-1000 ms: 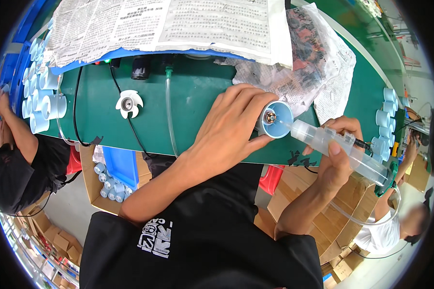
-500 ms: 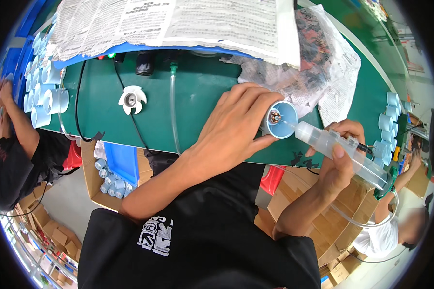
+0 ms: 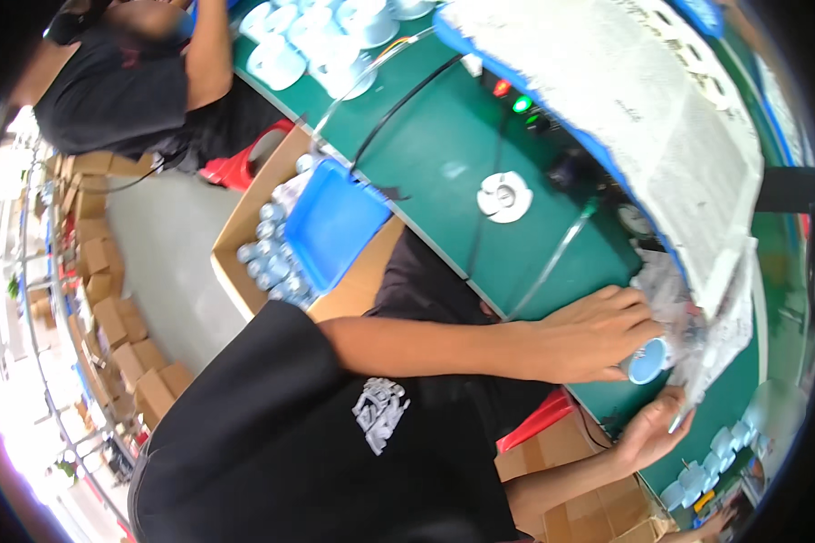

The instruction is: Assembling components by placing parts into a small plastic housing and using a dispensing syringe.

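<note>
My left hand (image 3: 602,337) is wrapped round a light-blue plastic cup (image 3: 647,361) at the right part of the green bench (image 3: 444,195). The cup's round end faces me; its inside is too blurred to make out. Just below the cup is my right hand (image 3: 650,427), fingers curled together, with a thin pale tip (image 3: 677,420) showing at them. What this hand holds is mostly hidden. Crumpled newspaper and plastic wrap (image 3: 711,348) lies right beside both hands. A white fan-shaped wheel (image 3: 504,197) rests on the bench to their left.
Newspaper (image 3: 643,118) covers a blue-edged unit with lights. A clear hose (image 3: 557,258) and black cable cross the bench. More blue cups (image 3: 335,54) stand far left and at right. A carton with a blue tray (image 3: 335,226) sits at left; a co-worker (image 3: 136,86) is beyond.
The view has swung, so the bench now slants down to the right. My left hand still holds the cup. The large clear syringe in my right hand no longer shows.
</note>
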`<state>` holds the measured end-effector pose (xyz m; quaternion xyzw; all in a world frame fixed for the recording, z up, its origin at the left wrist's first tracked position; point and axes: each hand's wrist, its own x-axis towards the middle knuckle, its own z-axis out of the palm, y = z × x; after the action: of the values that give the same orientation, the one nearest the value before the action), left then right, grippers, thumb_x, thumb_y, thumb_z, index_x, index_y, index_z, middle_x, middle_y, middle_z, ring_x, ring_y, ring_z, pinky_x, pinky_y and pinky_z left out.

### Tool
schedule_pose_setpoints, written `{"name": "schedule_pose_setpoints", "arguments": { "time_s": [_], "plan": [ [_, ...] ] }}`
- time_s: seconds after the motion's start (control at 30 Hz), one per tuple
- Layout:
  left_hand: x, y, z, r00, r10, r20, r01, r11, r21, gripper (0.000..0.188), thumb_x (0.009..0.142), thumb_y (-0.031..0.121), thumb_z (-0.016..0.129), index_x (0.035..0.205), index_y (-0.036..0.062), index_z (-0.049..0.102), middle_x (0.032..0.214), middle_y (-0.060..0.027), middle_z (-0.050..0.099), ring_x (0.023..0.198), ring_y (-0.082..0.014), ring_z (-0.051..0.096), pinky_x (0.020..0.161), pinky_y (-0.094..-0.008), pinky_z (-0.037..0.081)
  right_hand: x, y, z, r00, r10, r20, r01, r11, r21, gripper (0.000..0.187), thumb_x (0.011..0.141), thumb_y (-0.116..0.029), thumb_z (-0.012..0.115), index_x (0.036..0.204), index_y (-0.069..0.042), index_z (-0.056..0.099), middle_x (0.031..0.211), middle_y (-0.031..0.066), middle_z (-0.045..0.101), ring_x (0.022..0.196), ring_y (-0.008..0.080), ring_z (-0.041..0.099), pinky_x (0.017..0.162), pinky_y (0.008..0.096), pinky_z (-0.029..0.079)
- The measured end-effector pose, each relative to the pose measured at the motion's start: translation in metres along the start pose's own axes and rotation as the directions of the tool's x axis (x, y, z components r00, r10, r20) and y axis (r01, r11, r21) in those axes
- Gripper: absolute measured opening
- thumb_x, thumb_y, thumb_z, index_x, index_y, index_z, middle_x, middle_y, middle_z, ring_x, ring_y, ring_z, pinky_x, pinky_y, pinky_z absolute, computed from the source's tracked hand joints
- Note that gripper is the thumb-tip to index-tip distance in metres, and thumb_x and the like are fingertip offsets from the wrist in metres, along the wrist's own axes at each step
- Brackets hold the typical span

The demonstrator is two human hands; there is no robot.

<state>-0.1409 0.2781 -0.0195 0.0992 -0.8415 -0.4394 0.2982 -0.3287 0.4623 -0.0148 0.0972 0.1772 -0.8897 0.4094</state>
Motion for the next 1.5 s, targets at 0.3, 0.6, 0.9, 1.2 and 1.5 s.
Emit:
{"name": "schedule_pose_setpoints", "arguments": {
  "time_s": [0.3,0.6,0.9,1.2,1.5],
  "plan": [
    [0.003,-0.003,-0.002,1.000,0.005,0.019,-0.006,0.999,0.033,0.063,0.069,0.018,0.077,0.122,-0.0007,0.047,0.115,-0.0140,0.052,0.111,-0.0289,0.046,0.093,-0.0395,0.038,-0.004,0.036,0.039,0.973,-0.231,0.001,0.167,0.700,-0.694,0.028,0.098,-0.027,0.047,0.102,-0.001,0.057,0.071,0.0063,0.051,0.063,0.0149,0.049,0.051,0.0222,0.039],
    [0.005,-0.004,-0.005,0.999,-0.001,0.051,-0.002,0.999,0.053,0.060,0.072,0.020,0.075,0.122,0.0011,0.048,0.116,-0.0133,0.052,0.114,-0.0287,0.046,0.094,-0.0398,0.037,0.027,0.116,0.166,0.834,0.131,0.535,0.551,-0.164,-0.819,0.015,0.092,-0.007,0.056,0.087,0.005,0.064,0.067,0.0041,0.055,0.055,0.0074,0.049,0.051,0.0220,0.037],
    [0.004,-0.003,-0.004,0.999,-0.005,0.047,0.002,0.999,0.046,0.055,0.077,0.022,0.072,0.123,0.0029,0.049,0.119,-0.0132,0.051,0.115,-0.0296,0.046,0.097,-0.0405,0.038,0.196,0.192,0.220,0.258,0.622,0.739,0.641,-0.683,0.351,0.014,0.080,-0.009,0.060,0.092,-0.004,0.064,0.088,0.0088,0.059,0.079,0.0240,0.063,0.065,0.0366,0.054],
    [0.001,0.000,-0.003,0.997,-0.007,0.075,0.004,0.999,0.043,0.056,0.076,0.022,0.073,0.123,0.0033,0.049,0.118,-0.0129,0.051,0.115,-0.0293,0.046,0.096,-0.0403,0.038,0.192,0.193,0.219,0.160,0.659,0.735,0.521,-0.689,0.504,0.009,0.072,-0.005,0.060,0.080,-0.005,0.060,0.081,0.0074,0.057,0.078,0.0219,0.061,0.061,0.0322,0.052],
    [0.013,-0.001,-0.007,0.989,-0.050,0.140,0.035,0.994,0.107,0.055,0.074,0.020,0.073,0.119,-0.0021,0.050,0.118,-0.0165,0.052,0.114,-0.0334,0.047,0.096,-0.0426,0.038,0.048,0.115,0.151,0.048,0.375,0.926,0.806,-0.562,0.186,0.019,0.070,0.003,0.069,0.088,0.002,0.066,0.079,0.0123,0.062,0.065,0.0230,0.061,0.053,0.0281,0.046]
  ]
}}
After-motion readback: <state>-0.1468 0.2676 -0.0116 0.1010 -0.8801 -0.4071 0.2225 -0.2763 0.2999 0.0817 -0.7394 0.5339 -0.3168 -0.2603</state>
